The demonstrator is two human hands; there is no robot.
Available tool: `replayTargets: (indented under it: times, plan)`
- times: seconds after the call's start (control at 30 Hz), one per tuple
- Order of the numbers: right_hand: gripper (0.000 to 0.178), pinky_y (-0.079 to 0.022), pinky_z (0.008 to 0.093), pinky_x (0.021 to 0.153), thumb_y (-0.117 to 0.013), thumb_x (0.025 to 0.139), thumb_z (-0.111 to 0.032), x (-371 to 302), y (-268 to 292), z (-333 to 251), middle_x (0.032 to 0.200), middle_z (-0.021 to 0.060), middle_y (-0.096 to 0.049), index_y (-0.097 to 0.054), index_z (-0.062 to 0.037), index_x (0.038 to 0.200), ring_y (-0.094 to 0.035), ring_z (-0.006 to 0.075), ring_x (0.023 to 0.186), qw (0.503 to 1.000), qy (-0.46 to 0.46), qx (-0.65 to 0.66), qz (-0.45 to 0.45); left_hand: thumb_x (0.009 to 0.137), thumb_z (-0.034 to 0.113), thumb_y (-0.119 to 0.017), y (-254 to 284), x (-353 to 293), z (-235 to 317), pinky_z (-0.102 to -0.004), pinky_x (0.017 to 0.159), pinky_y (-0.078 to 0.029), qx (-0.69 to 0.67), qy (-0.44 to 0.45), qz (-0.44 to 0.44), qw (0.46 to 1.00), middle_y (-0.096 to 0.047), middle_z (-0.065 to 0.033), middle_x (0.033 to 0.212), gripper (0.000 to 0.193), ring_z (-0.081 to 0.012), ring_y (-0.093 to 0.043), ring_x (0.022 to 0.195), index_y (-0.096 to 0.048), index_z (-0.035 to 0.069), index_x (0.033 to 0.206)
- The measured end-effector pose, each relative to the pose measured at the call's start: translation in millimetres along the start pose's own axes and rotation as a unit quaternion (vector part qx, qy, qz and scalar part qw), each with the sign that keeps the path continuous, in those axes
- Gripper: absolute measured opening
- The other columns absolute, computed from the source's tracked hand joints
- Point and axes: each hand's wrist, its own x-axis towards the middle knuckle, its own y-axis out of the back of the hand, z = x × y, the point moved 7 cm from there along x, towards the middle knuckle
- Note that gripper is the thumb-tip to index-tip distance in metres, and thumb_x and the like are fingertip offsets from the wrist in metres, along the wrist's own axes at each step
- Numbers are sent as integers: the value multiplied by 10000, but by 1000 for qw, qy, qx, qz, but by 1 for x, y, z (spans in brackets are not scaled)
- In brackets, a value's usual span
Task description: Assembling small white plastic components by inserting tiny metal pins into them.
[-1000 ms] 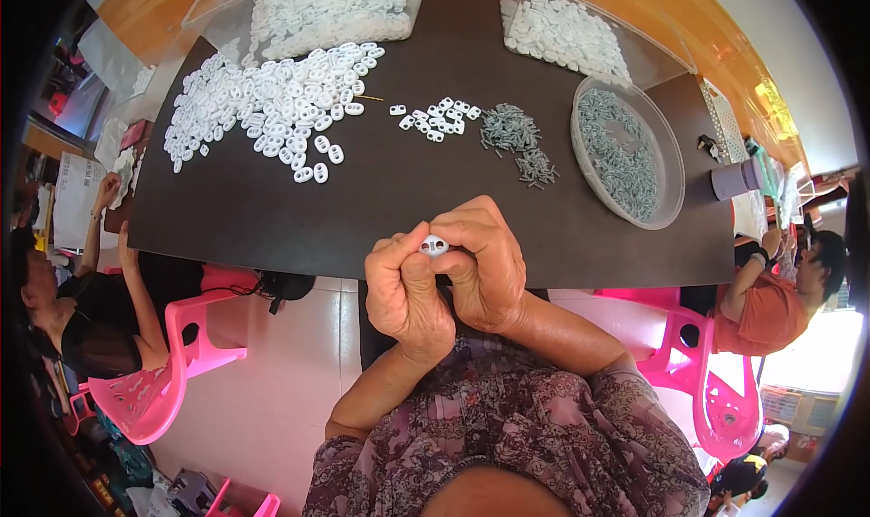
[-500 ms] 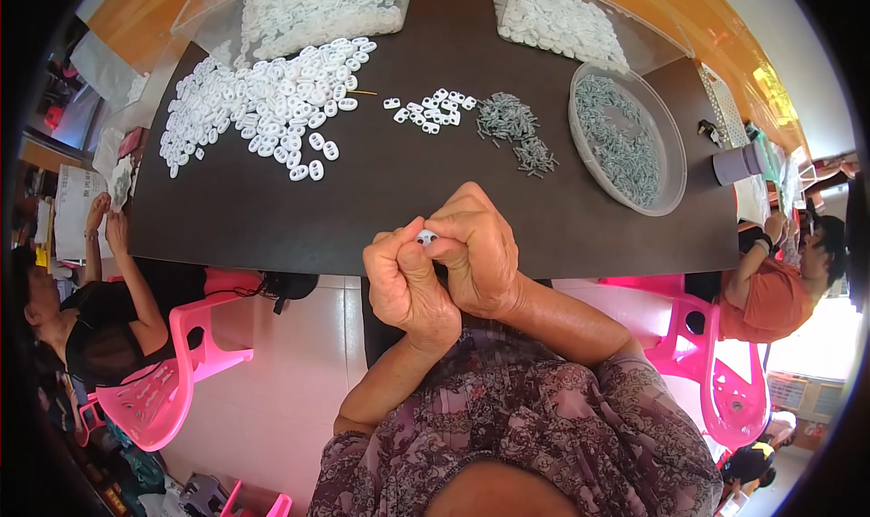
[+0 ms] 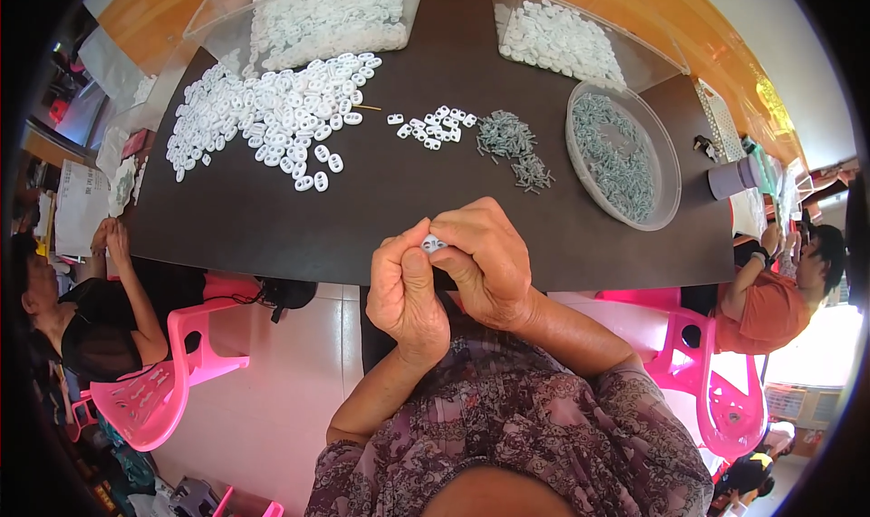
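Observation:
My left hand (image 3: 408, 292) and my right hand (image 3: 489, 261) meet above the table's near edge. Between their thumbs and forefingers they pinch a small white plastic piece with holes (image 3: 434, 244). Fingertips cover both of its ends, so only the middle shows. Beyond the hands lies a little group of white two-hole pieces (image 3: 437, 129). Just right of that group are heaped short grey metal pins (image 3: 506, 135). A large spread of white oval pieces (image 3: 294, 123) covers the table's far left.
A round clear tub (image 3: 672, 186) of grey pins stands at right. Clear bins (image 3: 412, 9) of white pieces line the back. A thin yellowish stick (image 3: 367, 107) touches the left pile. A grey-purple cup (image 3: 734, 178) is at far right. Two people sit beside pink chairs (image 3: 181, 345).
My hands have opened slightly apart at the thumbs, and more of the white piece shows. The whole table sits a little lower in view. The left co-worker's hands have come closer together.

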Motion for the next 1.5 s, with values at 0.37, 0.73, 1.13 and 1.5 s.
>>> replayTargets:
  times: [0.37,0.73,1.13,1.5]
  plan:
    - [195,-454,331,596,-703,666,21,19,42,23,789,82,-611,-627,-31,838,-556,241,683,991,-80,-103,-29,956,114,-500,-19,4,-8,-209,647,-471,3,89,-75,993,-635,-82,941,348,-88,-566,742,-473,-44,1264]
    - [143,-479,342,692,-650,787,-137,167,172,152,808,111,-650,-670,-60,905,-624,246,791,921,-36,-381,72,927,109,-550,3,22,-19,-210,612,-465,43,150,-65,986,-638,-104,915,257,-109,-584,726,-549,-35,1140]
    - [174,-469,390,727,-604,779,-184,163,164,177,846,166,-659,-682,-53,862,-618,327,831,909,-94,-404,-29,624,-58,-578,-38,133,-28,-369,596,-457,563,-300,-225,736,-544,-93,729,186,-272,-539,718,-622,52,768]
    - [110,-458,358,674,-676,727,-25,121,128,79,786,95,-622,-643,-45,830,-566,278,768,943,47,-324,-67,646,-50,-606,-56,147,-56,-392,636,-480,610,-269,-309,678,-535,-128,747,132,-295,-560,744,-567,38,736]
